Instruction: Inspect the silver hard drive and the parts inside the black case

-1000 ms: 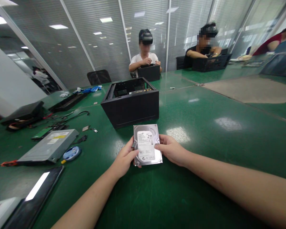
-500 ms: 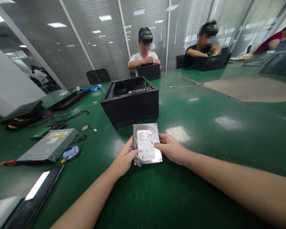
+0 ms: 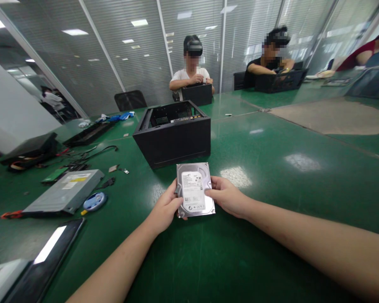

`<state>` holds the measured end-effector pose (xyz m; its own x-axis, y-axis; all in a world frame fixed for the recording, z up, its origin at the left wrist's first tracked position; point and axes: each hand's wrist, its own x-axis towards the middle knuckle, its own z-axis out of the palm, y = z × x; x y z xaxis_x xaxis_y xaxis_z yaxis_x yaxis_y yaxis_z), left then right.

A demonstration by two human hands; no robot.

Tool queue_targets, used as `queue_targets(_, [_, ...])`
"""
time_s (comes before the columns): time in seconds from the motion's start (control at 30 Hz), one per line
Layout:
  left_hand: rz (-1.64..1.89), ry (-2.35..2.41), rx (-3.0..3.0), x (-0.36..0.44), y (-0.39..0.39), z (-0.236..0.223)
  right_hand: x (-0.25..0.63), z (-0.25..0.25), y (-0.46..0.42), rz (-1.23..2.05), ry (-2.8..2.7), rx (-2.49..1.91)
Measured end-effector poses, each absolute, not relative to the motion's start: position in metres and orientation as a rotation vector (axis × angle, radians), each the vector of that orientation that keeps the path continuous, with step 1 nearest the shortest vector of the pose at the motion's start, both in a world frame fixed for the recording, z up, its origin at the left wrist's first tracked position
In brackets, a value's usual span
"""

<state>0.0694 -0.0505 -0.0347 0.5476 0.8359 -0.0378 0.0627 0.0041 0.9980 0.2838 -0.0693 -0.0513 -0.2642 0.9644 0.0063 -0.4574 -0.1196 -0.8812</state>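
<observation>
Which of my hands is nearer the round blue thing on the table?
Left. Your left hand, on the left edge of the hard drive, is to the right of the round blue thing; your right hand, on the drive's right edge, is farther right.

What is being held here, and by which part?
The hard drive, held by its two long side edges: left hand on one, right hand on the other.

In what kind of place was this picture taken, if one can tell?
Probably an office room used as a computer workshop: a hard drive is held near an open black computer case on a large green table, and glass partitions with blinds stand behind.
</observation>
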Motion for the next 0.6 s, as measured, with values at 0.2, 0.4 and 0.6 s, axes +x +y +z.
queue_targets(0.2, [0.736, 0.831, 1.442, 0.0693, -0.0507, -0.0351, 0.2836, -0.0514, -0.0691, 1.644, -0.963, -0.724])
queue_targets(0.4, [0.738, 0.837, 1.471, 0.07, -0.0518, -0.0307, 0.2841, -0.0465, -0.0715, 1.663, -0.933, -0.725])
queue_targets(0.6, [0.715, 0.841, 1.488, 0.0694, -0.051, -0.0307, 0.2845, -0.0465, -0.0718, 1.666, -0.933, -0.716])
